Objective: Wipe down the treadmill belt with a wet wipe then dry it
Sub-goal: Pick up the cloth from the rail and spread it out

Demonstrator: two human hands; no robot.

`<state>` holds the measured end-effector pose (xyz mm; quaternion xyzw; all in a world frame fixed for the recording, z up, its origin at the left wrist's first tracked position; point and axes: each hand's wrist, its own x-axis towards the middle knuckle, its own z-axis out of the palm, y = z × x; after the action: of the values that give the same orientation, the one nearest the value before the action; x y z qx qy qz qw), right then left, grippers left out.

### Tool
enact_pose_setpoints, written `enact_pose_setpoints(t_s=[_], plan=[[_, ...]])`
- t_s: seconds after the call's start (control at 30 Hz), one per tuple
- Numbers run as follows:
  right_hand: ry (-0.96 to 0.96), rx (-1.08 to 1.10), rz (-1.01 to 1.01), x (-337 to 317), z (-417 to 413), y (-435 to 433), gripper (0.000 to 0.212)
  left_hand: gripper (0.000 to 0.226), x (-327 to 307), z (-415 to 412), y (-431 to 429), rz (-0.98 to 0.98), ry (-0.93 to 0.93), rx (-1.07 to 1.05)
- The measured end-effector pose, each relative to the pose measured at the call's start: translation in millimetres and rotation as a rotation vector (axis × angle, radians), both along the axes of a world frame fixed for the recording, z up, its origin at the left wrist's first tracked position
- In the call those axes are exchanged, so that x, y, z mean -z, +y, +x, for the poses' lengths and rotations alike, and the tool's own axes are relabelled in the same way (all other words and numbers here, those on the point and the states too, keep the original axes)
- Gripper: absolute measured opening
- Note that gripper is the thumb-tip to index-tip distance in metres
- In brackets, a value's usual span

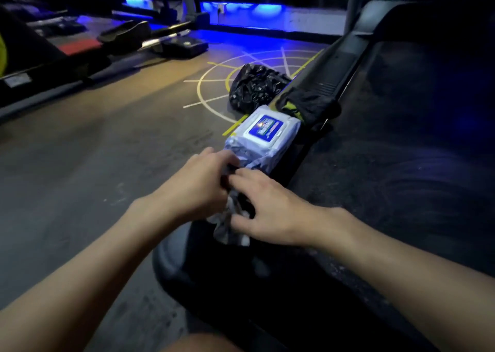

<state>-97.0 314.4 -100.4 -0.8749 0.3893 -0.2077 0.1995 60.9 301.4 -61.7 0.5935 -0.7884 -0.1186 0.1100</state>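
So, left hand (203, 188) and right hand (270, 212) pinch a crumpled wet wipe (227, 228) by the soft wipes pack (265, 134); crinkly black bag (254, 86) beyond.

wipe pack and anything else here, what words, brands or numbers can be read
Wipe pack: blue label has print, too blurred to read.
Pale tag on the far-left machine: too small to read.
Floor lines: circle and spokes, no letters.
Nothing legible.

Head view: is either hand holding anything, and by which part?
Both hold a crumpled wipe below the wipes pack. The left hand seems to pinch its top and the right hand grips its bunched middle. The exact finger contact is blurred.
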Motion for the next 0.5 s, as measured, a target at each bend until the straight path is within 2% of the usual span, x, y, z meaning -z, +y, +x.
enact_pose_setpoints(t_s=[0.07,0.13,0.2,0.3,0.4,0.5], plan=[[-0.161,0.112,-0.033,-6.0,-18.8,-13.6,0.032,0.034,-13.0,-27.5,-14.9,-0.084,0.131,0.041],[-0.237,0.283,-0.057,-10.3,-39.7,-34.2,0.011,0.024,-24.4,-59.7,-36.1,-0.132,0.193,0.065],[-0.248,0.478,-0.019,-13.8,-61.5,-58.9,0.012,0.019,-33.3,-91.0,-64.6,-0.144,0.199,0.101],[-0.323,0.722,0.203,-14.6,-89.2,-95.8,0.010,0.020,-38.4,-129.1,-111.8,-0.090,0.143,0.136],[-0.525,0.860,0.414,-10.3,-106.1,-125.0,0.012,0.023,-36.9,-154.6,-150.7,-0.042,0.069,0.137],[-0.762,0.905,0.657,-0.1,-112.8,-153.5,0.016,0.010,-29.7,-166.6,-180.8,0.003,0.009,0.128]])
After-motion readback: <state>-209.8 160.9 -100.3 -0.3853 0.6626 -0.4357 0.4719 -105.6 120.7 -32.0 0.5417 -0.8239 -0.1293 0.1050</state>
